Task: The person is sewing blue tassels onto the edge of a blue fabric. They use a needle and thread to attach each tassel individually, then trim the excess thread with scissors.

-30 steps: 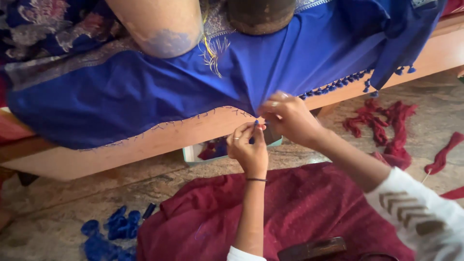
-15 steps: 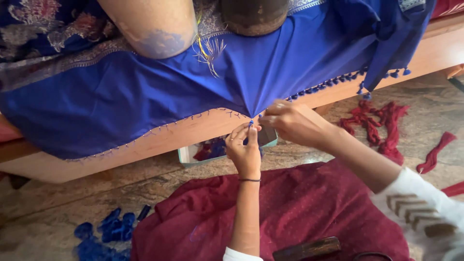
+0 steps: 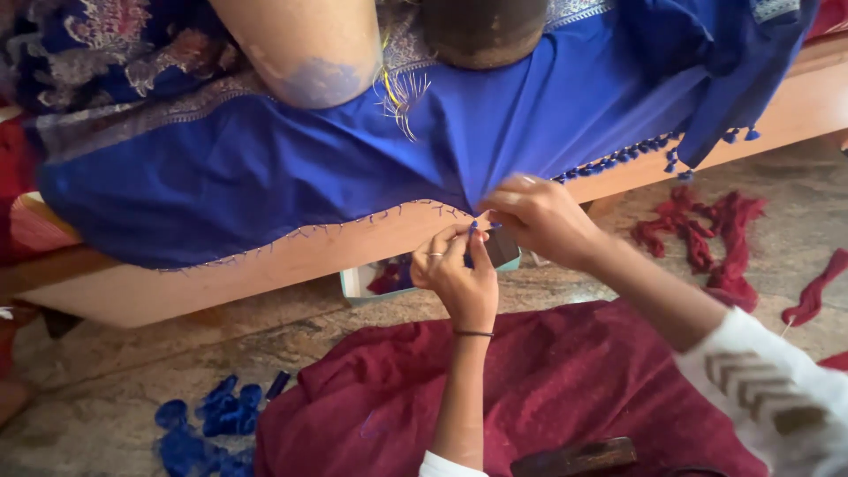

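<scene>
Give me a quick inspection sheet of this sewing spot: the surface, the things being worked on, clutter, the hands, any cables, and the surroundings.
Surface: wooden bench with blue cloth draped over its edge.
Job's things: blue cloth, its hem pinched at one point; row of small blue tassels along the edge to the right.
Clutter: blue thread scraps and red thread scraps on the floor; small tray under the bench.
Hands: left hand and right hand meet at the hem, fingers pinching it.
Cables: nothing seen.
Surroundings: stone floor; maroon cloth across the lap.
</scene>
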